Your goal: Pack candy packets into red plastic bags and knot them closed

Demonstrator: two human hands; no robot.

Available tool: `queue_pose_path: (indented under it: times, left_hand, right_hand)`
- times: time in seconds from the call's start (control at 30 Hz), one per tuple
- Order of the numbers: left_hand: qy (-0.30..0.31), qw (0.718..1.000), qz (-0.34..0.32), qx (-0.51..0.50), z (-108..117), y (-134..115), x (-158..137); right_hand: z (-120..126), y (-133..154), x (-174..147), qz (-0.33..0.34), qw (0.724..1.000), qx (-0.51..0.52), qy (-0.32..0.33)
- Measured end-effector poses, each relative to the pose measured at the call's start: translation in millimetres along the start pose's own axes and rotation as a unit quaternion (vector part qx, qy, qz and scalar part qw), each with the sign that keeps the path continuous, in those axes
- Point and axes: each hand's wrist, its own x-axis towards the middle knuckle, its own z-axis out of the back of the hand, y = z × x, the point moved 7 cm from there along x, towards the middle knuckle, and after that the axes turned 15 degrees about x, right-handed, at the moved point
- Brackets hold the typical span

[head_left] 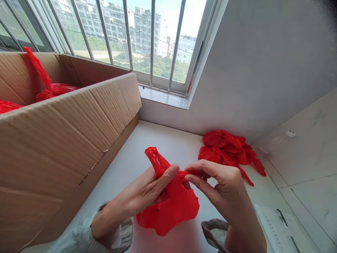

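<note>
Above the smooth white tabletop [173, 140], both hands [154, 188] [223, 179] pinch a thin, glossy, crumpled red plastic bag [175, 207].

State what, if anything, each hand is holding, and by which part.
One thin, crumpled red plastic bag: the left hand holds its upper part, just below an upward-sticking end; the right hand pinches a narrow, gathered strip.

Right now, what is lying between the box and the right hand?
Between the box and the right hand are the left hand and the bag that both hands hold; the head view shows this.
</note>
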Motion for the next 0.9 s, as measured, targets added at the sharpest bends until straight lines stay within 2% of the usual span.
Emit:
queue_pose_path:
  times: [0.1, 0.17, 0.2, 0.3, 0.4, 0.43, 0.57, 0.6, 0.67, 0.73, 0.8, 0.9]
  left_hand:
    - [0.046, 0.997, 0.054, -0.017, -4, 15, 1]
    - [0.06, 0.995, 0.062, -0.044, -6, 18, 3]
    - [0.065, 0.994, 0.051, -0.071, -7, 17, 4]
    - [0.089, 0.982, 0.0, -0.165, -5, 6, 9]
    - [0.127, 0.977, -0.045, -0.168, 0, -2, 10]
    - [0.137, 0.976, -0.06, -0.156, 1, -3, 9]
    - [0.153, 0.98, -0.11, -0.064, 4, -1, 3]
    - [0.148, 0.981, -0.122, -0.016, 4, 0, 1]
    - [0.102, 0.976, -0.163, 0.105, 8, -4, -2]
    - [0.019, 0.951, -0.2, 0.235, 15, -11, -5]
    - [-0.086, 0.911, -0.217, 0.339, 24, -20, -6]
    - [-0.213, 0.849, -0.235, 0.423, 31, -30, -9]
  right_hand:
    - [3, 1, -2, 0.011, 0.997, 0.042, -0.061]
    - [1, 10, -3, 0.045, 0.994, 0.042, -0.093]
    - [-3, 15, -4, 0.058, 0.994, 0.04, -0.086]
    - [-23, 29, -7, 0.077, 0.996, 0.032, 0.029]
    - [-34, 32, -12, 0.06, 0.987, 0.024, 0.148]
    - [-31, 31, -11, 0.058, 0.987, 0.032, 0.149]
    - [-8, 13, -1, 0.051, 0.994, 0.093, 0.041]
    - [-9, 5, 3, 0.036, 0.993, 0.106, 0.047]
    - [-24, -14, 7, -0.017, 0.983, 0.133, 0.123]
    - [-40, -29, 7, -0.075, 0.967, 0.159, 0.187]
    - [-45, -39, 8, -0.118, 0.963, 0.158, 0.184]
    - [-42, -44, 8, -0.158, 0.962, 0.164, 0.15]
